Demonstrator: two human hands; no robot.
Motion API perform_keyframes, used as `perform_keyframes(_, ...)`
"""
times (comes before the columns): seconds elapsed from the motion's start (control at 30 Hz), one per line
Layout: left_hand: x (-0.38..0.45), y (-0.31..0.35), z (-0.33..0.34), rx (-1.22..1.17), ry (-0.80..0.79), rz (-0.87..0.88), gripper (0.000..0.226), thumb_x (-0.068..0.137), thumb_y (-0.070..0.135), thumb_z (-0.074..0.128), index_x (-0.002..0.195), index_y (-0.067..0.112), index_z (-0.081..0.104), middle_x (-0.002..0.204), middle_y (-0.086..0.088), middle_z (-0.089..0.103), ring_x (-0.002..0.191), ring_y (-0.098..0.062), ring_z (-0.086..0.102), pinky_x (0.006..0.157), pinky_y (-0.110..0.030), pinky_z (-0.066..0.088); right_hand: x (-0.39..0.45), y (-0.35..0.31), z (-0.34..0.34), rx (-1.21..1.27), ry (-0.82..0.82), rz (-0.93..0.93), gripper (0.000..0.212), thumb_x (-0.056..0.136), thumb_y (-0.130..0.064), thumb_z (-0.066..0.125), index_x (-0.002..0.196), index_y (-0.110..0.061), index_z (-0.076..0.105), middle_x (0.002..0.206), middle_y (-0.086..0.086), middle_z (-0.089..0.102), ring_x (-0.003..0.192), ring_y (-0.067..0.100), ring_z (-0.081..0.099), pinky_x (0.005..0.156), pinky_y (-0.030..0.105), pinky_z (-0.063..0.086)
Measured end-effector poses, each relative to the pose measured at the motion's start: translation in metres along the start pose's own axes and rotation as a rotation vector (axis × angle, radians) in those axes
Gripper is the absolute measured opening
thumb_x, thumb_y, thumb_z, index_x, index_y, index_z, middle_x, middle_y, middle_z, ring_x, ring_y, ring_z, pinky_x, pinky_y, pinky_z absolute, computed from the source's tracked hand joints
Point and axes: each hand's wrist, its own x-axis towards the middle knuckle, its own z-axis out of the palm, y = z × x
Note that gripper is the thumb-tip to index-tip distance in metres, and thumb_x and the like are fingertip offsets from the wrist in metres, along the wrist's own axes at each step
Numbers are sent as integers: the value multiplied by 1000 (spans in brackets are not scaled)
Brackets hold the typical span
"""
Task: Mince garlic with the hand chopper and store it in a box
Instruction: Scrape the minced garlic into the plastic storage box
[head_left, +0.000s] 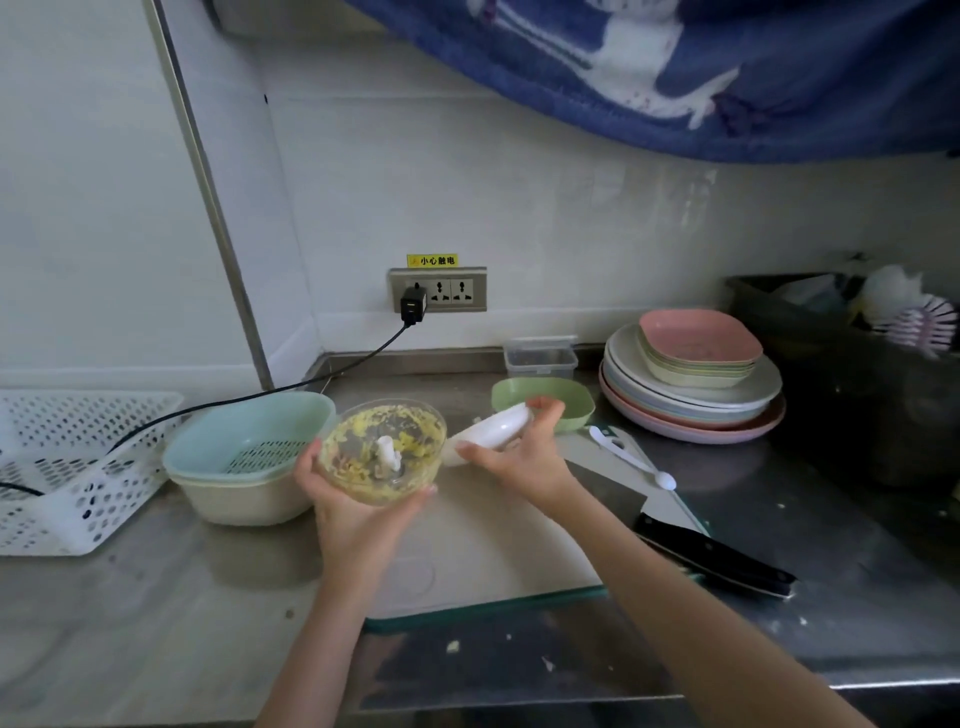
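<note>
Chopper bowl open, garlic all mushy inside

The left hand holds the clear bowl of yellow garlic bits above the board; the right hand grips the white lid. The box, maybe empty, sits far on the steel worktop.

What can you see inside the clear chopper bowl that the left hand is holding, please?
Inside the chopper bowl, yellowish minced garlic clings to the walls around a white blade shaft. The blades themselves are not clearly visible under the garlic. The left hand cups its underside.
</note>
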Motion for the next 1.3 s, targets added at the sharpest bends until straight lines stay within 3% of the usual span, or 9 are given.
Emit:
perform_keyframes(0.23,-5,3,-2,20,-58,59,112,54,-1,89,137,30,23,135,4,36,120,-11,43,102,-27,38,-2,9,-10,-542,-237,-75,144,55,-55,83,146,-19,-22,149,9,33,138,24,32,115,41,22)
perform_keyframes(0.33,-9,5,-3,41,-78,105,114,51,1,91,137,32,23,133,6,38,120,-9,45,102,-29,39,6,-1,3,-853,-216,-107,139,61,-72,68,143,-18,-31,159,6,8,147,18,-2,118,45,-5)
perform_keyframes(0.5,-9,6,-2,49,-94,57,115,50,3,92,136,33,22,132,5,39,118,-11,46,100,-29,40,26,-7,12,-956,-265,-65,129,70,-74,58,141,-17,-34,159,6,6,146,16,-4,115,53,-10)
perform_keyframes(0.57,-5,4,-3,23,-84,30,114,50,0,91,136,29,22,132,4,38,117,-12,45,99,-28,39,35,-10,-3,-796,-299,-48,119,76,-63,62,147,-21,-23,159,5,10,146,20,6,116,49,-2)
perform_keyframes(0.67,1,-4,0,29,-123,7,115,49,-1,91,135,28,21,137,0,37,121,-14,45,99,-25,38,54,-21,-47,-630,-30,-99,57,92,-33,54,144,-23,32,139,11,50,120,28,52,101,38,42)
perform_keyframes(0.77,2,-6,5,66,-202,30,111,50,-1,91,129,31,20,131,5,36,115,-7,46,87,-9,37,78,-21,-78,-757,177,-100,31,96,-16,38,121,-13,55,118,14,63,103,33,58,80,36,47)
perform_keyframes(1.0,1,-4,7,58,-255,-5,105,53,-6,88,124,34,21,114,24,38,93,26,47,71,2,40,121,-7,-79,-950,119,-133,89,84,14,38,149,-38,8,160,1,2,122,31,51,80,40,50)
perform_keyframes(1.17,-1,-3,7,52,-345,-49,107,35,20,90,117,44,26,118,24,41,96,23,49,74,-4,44,152,10,-71,-947,-51,-81,81,87,9,41,150,-32,12,159,9,6,138,30,33,103,38,37)
perform_keyframes(1.3,-2,-2,7,31,-395,-74,100,36,12,86,114,39,30,118,18,42,94,22,51,71,-5,46,159,10,-67,-919,96,-92,90,86,16,40,150,-38,6,155,19,2,114,39,53,93,42,46)
